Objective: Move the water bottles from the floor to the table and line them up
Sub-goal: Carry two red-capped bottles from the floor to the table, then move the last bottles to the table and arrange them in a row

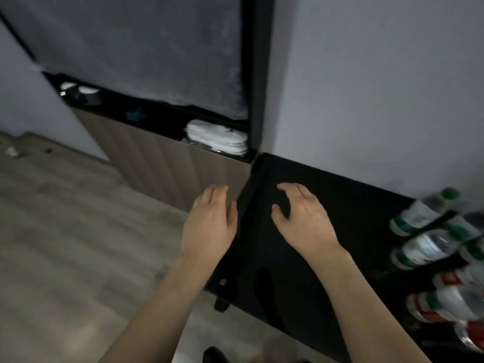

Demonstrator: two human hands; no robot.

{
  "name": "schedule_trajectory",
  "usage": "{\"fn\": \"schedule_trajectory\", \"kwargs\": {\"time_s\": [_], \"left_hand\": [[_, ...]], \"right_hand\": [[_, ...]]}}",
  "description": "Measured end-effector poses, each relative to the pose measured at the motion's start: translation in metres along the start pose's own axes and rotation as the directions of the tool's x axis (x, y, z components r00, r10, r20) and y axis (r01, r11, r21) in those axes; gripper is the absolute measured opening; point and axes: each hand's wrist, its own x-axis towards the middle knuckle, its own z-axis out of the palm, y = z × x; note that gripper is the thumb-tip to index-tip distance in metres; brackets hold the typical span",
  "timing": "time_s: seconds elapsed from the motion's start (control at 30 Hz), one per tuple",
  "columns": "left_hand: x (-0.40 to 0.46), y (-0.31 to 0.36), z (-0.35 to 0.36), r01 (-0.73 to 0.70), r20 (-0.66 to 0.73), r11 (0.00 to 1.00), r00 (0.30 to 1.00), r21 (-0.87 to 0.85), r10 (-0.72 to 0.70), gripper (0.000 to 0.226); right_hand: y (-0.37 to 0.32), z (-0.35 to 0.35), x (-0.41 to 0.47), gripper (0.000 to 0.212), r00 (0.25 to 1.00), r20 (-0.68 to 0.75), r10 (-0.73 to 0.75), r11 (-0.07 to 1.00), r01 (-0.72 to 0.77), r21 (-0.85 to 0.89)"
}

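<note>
Water bottles [429, 247] look full, heavy, slick and slightly squashy; we'd grasp mid-body. Our left hand [209, 221] and right hand [301, 216] hover empty, fingers relaxed.

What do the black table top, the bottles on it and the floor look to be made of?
Table top: a smooth, glossy black surface, perhaps glass or lacquered board; it shows faint reflections. Bottles: clear thin plastic, judging by the see-through ribbed bodies, coloured labels and a green cap; they are motion-blurred. Floor: pale wood-look planks, matte with visible grain, laminate or wood.
</note>
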Motion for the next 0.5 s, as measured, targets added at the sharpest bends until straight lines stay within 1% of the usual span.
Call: {"fn": "schedule_trajectory", "kwargs": {"time_s": [0.1,0.27,0.5], "left_hand": [[-0.008,-0.066,-0.036,0.123,-0.042,0.992,0.992,0.032,-0.122,0.038],[-0.026,-0.163,-0.091,0.269,-0.109,0.962,0.959,0.057,-0.262,0.04],[-0.046,-0.254,-0.145,0.429,-0.207,0.9,0.89,0.073,-0.407,0.041]], "right_hand": [[-0.062,0.038,0.012,0.048,0.994,0.081,-0.07,0.997,0.068,0.025],[-0.157,0.093,0.026,0.049,0.965,0.185,-0.184,0.983,0.178,0.048],[-0.254,0.151,0.045,0.048,0.903,0.3,-0.307,0.951,0.297,0.08]]}}
